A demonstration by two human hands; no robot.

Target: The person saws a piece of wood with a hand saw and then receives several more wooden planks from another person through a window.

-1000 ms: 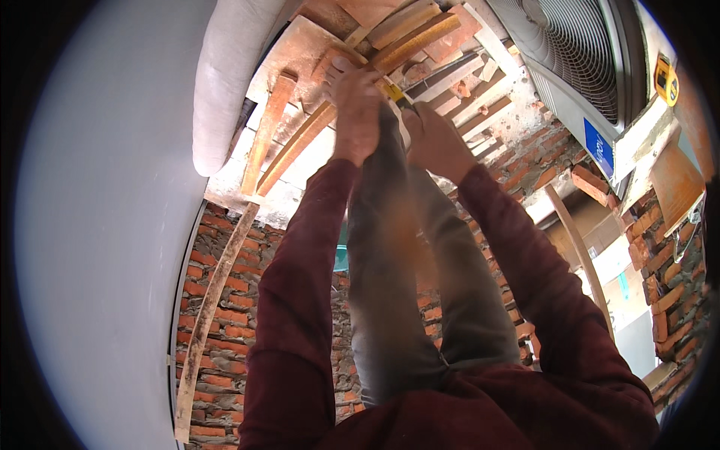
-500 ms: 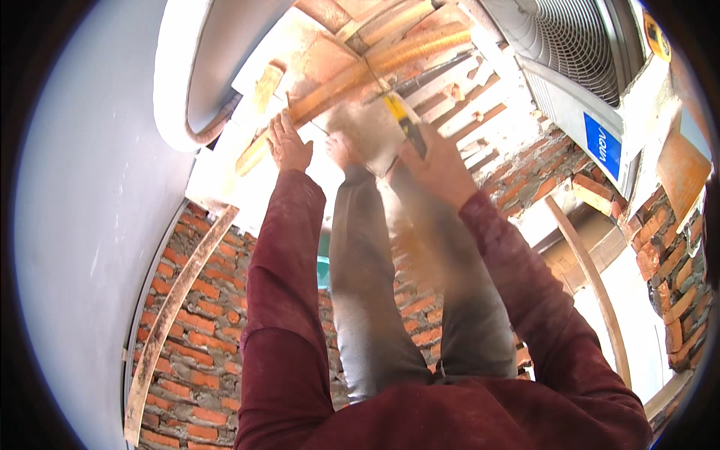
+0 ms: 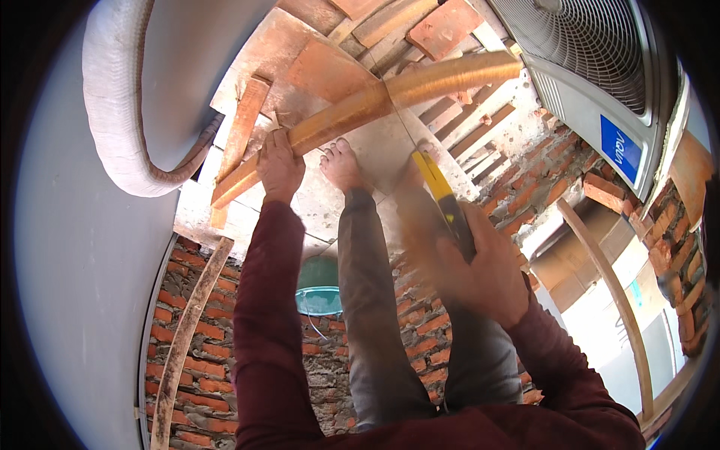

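A long wooden beam [image 3: 337, 120] lies slantwise over pale tiles, and my left hand [image 3: 280, 166] presses on its left part with the fingers bent over it. My right hand [image 3: 487, 262] is closed around the black-and-yellow handle of a hand saw [image 3: 435, 180]. Seen edge-on, the saw's thin blade crosses the beam right of its middle; how deep it sits in the wood I cannot tell. My bare left foot [image 3: 343, 163] stands on the tiles just below the beam. Blur and my right hand hide the other foot.
A short wood piece [image 3: 246, 124] lies beside the beam's left end. At upper right stands an outdoor air-conditioner unit [image 3: 592, 82]. A thick wrapped hose [image 3: 120, 97] hangs along the grey wall. Below are a teal bucket [image 3: 319, 300], brickwork [image 3: 199, 345] and a wooden strip [image 3: 187, 337].
My right hand has drawn the saw back toward me and to the right. The left hand remains on the beam. The whole view has shifted somewhat.
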